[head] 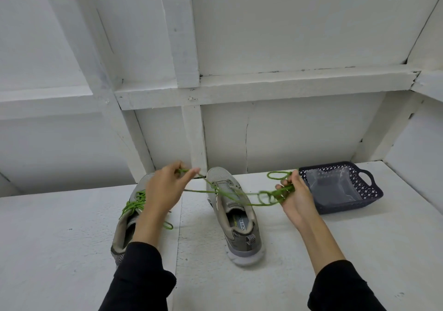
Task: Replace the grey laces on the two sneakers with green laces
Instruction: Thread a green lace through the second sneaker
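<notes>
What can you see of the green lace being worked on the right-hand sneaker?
The green lace is a thin round cord, bright green, stretched slack across the right sneaker near its lower eyelets; whether it is threaded through them cannot be told. The left hand pinches one end above the toe. The right hand grips the other side, gathered in several loops, beside the dark basket.

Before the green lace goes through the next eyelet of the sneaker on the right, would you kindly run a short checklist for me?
1. Left hand pinches one end of the green lace: ok.
2. Right hand grips the bunched remainder: ok.
3. Lace already through the right sneaker: ok, it passes through near the toe.
4. Lace free of tangles: not ok, loops bunch at the right hand.
5. Left sneaker laced green: ok.
6. Grey laces in the basket: cannot tell.
</notes>
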{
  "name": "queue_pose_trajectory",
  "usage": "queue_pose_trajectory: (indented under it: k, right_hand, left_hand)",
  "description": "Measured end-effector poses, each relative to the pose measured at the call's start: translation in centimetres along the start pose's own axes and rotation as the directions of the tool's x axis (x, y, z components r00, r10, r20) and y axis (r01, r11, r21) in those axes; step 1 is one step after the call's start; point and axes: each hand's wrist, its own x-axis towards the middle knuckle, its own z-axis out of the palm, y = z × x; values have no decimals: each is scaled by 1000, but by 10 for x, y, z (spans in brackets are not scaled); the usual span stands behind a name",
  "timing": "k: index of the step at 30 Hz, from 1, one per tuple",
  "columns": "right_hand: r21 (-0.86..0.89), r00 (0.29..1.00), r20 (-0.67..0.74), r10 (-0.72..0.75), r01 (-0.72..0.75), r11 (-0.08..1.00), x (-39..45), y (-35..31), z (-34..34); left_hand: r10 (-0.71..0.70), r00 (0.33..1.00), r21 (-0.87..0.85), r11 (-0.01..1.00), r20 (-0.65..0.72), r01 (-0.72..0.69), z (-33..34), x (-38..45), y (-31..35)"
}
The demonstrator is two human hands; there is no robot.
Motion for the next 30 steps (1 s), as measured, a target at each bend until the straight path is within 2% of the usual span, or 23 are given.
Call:
queue_pose_trajectory:
  k: [1,2,5,7,9,13,15,17,18,20,21,23,26,28,30]
  right_hand:
    - [-51,999,-32,-26,25,998,0,0,-3]
    - [-104,997,-54,-52,46,994,0,0,-6]
    - [-182,997,-32,-73,66,981,-5,2,-3]
    - [-163,998,22,-60,63,985,-9,2,6]
    - [-101,995,93,-43,52,994,-13,0,20]
    - [23,981,189,-38,34,999,-20,-7,44]
    - [57,979,197,-47,37,998,-22,-11,50]
    - [93,984,168,-60,45,995,-23,-14,50]
    - [121,987,144,-68,50,991,-21,-15,47]
    - [183,992,96,-82,64,981,-18,-15,38]
    - [203,994,71,-82,66,977,-17,-14,33]
    - [224,997,22,-73,67,972,-15,-11,22]
    - [217,997,-31,-64,69,974,-13,-4,10]
    - [102,990,-117,-74,86,991,-11,2,3]
    - [-162,972,-226,-68,32,986,-6,8,-7]
  left_hand:
    - [35,999,172,985,-9,-32,0,-1,-4]
    - [61,998,233,971,-2,-59,0,-2,-6]
    - [70,994,271,958,85,-91,11,-7,-5]
    - [57,990,367,925,126,-100,23,-14,6]
    - [83,982,392,909,168,-144,35,-21,18]
    - [180,907,252,924,381,-289,61,-30,39]
    - [188,902,175,946,388,-273,73,-33,46]
    - [130,934,-74,991,333,-112,75,-34,49]
    - [84,944,-246,969,320,-3,73,-33,48]
    - [28,960,-538,832,279,132,65,-28,44]
    - [-8,969,-628,760,246,166,60,-26,43]
    - [-129,980,-699,687,152,199,54,-23,41]
    - [-240,971,-724,668,5,169,52,-23,40]
    - [-256,965,-703,696,-56,143,50,-23,38]
    - [-253,966,-667,729,-56,152,50,-22,31]
